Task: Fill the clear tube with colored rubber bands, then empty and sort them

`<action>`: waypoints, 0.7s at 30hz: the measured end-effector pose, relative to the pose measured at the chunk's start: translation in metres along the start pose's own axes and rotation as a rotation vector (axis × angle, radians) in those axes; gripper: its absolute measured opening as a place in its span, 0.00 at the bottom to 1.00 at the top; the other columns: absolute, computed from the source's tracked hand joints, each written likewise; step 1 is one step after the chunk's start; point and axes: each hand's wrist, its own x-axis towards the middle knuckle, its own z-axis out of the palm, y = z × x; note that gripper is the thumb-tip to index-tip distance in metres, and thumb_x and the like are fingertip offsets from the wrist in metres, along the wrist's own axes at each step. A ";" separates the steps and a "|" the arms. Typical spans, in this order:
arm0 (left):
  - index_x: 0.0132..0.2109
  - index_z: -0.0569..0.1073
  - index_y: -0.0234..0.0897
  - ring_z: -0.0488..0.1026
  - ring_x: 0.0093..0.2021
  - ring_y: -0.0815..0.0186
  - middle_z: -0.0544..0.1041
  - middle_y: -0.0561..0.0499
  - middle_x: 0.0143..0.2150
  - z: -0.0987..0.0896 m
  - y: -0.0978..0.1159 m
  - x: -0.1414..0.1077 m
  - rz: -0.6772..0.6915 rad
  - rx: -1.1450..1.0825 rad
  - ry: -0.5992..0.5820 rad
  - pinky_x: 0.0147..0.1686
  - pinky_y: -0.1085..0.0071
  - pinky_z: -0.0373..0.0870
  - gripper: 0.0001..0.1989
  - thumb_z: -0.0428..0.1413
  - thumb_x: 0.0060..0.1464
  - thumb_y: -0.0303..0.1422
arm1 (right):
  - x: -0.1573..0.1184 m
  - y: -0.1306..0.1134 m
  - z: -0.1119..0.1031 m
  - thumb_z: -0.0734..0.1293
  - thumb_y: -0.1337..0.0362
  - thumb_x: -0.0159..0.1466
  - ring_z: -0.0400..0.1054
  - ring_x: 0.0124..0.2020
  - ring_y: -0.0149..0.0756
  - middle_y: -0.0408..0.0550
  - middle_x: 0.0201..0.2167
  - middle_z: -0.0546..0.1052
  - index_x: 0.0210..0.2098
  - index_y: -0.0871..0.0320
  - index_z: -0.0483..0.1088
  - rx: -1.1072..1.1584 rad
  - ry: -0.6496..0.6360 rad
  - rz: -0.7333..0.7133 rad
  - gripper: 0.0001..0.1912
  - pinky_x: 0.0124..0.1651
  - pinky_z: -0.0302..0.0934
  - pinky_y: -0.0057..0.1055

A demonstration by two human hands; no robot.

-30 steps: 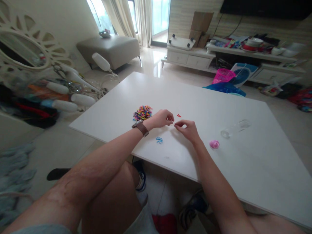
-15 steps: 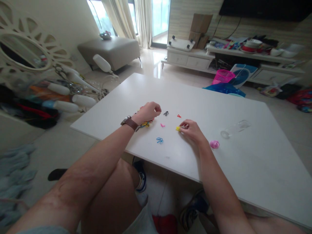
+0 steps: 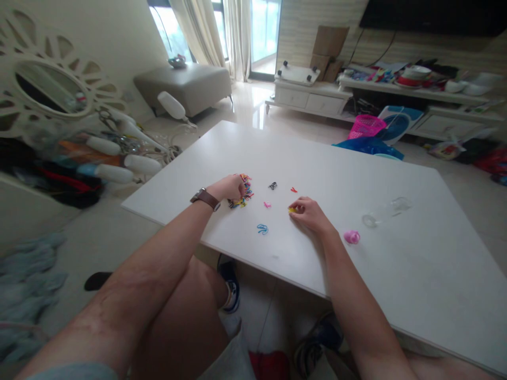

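My left hand (image 3: 228, 188), with a brown-strapped watch on its wrist, reaches into a pile of small multicoloured rubber bands (image 3: 247, 193). Its fingers are bent together at the pile, and what they pinch, if anything, is hidden. Yellow rubber bands (image 3: 292, 210) are between the fingertips of my right hand (image 3: 311, 214), which rests low over the white table. Sorted by colour, small groups lie between the hands: black bands (image 3: 273, 186), pink bands (image 3: 267, 205), red bands (image 3: 293, 189) and, nearer me, blue bands (image 3: 262, 229).
On the white table (image 3: 396, 285), right of my right forearm, are a pink object (image 3: 351, 237) and a clear glass bottle (image 3: 388, 212) lying on its side. A lamp with several white shades (image 3: 142, 164) stands at the table's left edge. My legs are under the front edge.
My left hand has moved left and down from beside the black bands onto the pile. My right hand stays in place, its fingers now covering more of the yellow bands.
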 end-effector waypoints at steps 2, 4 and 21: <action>0.32 0.83 0.36 0.76 0.31 0.61 0.82 0.49 0.29 0.002 -0.004 0.002 0.009 0.016 0.000 0.31 0.72 0.69 0.14 0.61 0.33 0.22 | 0.000 0.000 0.000 0.71 0.67 0.58 0.68 0.36 0.37 0.47 0.33 0.75 0.35 0.56 0.80 0.006 0.002 0.003 0.06 0.42 0.63 0.35; 0.32 0.82 0.36 0.76 0.32 0.62 0.82 0.50 0.31 0.005 -0.007 0.004 0.020 0.030 -0.004 0.31 0.72 0.68 0.15 0.61 0.32 0.22 | 0.000 0.002 0.001 0.71 0.67 0.57 0.68 0.35 0.36 0.47 0.34 0.76 0.36 0.56 0.80 0.014 0.014 0.000 0.07 0.41 0.63 0.35; 0.30 0.80 0.37 0.73 0.30 0.62 0.79 0.48 0.28 0.003 0.003 0.000 -0.016 0.162 0.004 0.30 0.70 0.63 0.10 0.57 0.38 0.24 | 0.004 0.008 0.005 0.72 0.62 0.61 0.73 0.42 0.41 0.49 0.41 0.77 0.45 0.54 0.78 -0.005 0.154 -0.102 0.12 0.44 0.68 0.39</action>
